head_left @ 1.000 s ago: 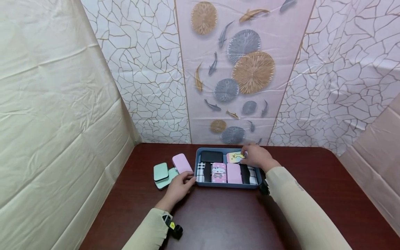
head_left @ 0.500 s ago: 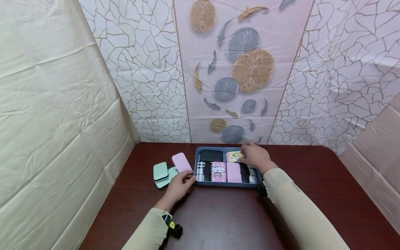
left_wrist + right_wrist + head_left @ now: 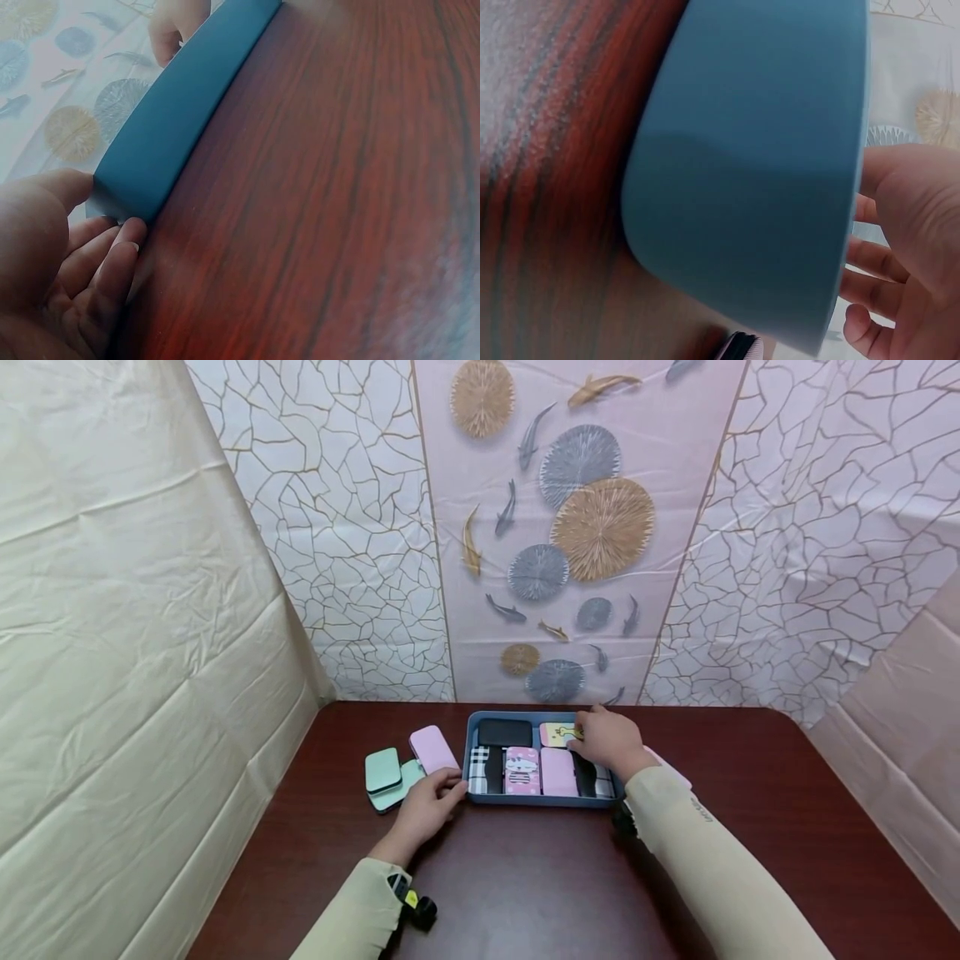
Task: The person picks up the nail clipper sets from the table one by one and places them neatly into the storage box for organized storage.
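Observation:
A blue tray (image 3: 525, 801) holds several small flat cases in two rows. My left hand (image 3: 423, 810) pinches the tray's front left corner; in the left wrist view, thumb and curled fingers meet the blue wall there. Over the back right of the tray, my right hand (image 3: 611, 742) has its fingers on the right end of a yellow case with a giraffe picture (image 3: 557, 734). Beside that lies a black case (image 3: 505, 732). In front are a pink cat-print case (image 3: 522, 770), a plain pink case (image 3: 558, 772) and black-and-white plaid cases (image 3: 478, 770). The right wrist view hides the fingertips behind the tray wall.
Left of the tray lie two mint-green cases (image 3: 383, 769), one on the other, and a pink case (image 3: 432, 748). Another pink case (image 3: 670, 767) shows partly behind my right sleeve. Hanging cloths (image 3: 360, 527) border the dark red table (image 3: 517, 877).
Both hands keep their places at the tray. The right forearm has shifted slightly, and a pink case beyond it has come into view.

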The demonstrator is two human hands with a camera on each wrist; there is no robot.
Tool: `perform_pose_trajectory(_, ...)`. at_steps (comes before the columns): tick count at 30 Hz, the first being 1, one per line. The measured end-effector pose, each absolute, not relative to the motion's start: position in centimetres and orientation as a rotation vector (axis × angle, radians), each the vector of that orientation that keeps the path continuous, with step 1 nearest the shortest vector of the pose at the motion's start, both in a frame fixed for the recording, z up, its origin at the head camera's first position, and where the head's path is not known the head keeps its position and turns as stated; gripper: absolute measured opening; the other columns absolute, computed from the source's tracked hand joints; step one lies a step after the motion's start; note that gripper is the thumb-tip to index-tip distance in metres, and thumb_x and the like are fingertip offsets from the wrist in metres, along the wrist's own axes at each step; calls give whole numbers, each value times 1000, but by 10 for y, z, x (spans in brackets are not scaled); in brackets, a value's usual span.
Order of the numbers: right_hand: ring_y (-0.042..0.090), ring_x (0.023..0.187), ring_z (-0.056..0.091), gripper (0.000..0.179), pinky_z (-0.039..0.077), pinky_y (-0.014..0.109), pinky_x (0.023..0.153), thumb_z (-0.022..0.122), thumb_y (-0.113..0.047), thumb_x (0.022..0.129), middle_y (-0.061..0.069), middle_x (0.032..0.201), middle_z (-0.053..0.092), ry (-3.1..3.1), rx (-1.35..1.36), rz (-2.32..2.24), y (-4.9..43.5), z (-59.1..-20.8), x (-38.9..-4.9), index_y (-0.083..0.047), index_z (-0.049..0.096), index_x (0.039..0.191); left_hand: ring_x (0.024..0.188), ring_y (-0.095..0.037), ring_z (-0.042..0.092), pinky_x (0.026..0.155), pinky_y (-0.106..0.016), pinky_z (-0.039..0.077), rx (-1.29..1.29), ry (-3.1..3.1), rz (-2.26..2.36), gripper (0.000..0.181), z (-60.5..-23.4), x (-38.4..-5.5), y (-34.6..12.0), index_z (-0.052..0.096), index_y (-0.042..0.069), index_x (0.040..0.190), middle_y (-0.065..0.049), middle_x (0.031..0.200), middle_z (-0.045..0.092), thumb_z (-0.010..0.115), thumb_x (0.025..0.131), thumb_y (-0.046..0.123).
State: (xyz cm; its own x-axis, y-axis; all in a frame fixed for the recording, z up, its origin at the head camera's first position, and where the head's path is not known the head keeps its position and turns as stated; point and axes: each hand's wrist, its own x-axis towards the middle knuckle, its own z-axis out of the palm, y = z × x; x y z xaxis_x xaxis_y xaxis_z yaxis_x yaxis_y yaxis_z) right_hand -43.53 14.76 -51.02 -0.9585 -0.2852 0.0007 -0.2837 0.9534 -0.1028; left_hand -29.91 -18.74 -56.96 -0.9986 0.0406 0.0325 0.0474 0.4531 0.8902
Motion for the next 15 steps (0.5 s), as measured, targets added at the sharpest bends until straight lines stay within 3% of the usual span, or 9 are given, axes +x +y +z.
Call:
perform_pose_trajectory(7, 26, 81, 62, 34, 59, 48, 70, 82, -40, 99, 10, 102, 66, 3099, -413, -152, 146, -511, -431, -10, 76, 112, 83, -15, 73, 70, -33, 62, -106, -2675, -1618, 38, -570, -299, -188, 72, 8, 141, -11, 127, 77, 70, 111, 31)
perform_pose_trajectory(15, 26, 84, 64, 34, 61, 51, 78, 81, -39, 100, 11, 100, 69, 3123, -440, -160, 146, -513, -425, -7, 80, 112, 85, -14, 73, 70, -32, 62, -107, -2670, -1604, 37, -571, -300, -189, 72, 9, 140, -11, 127, 77, 70, 111, 32)
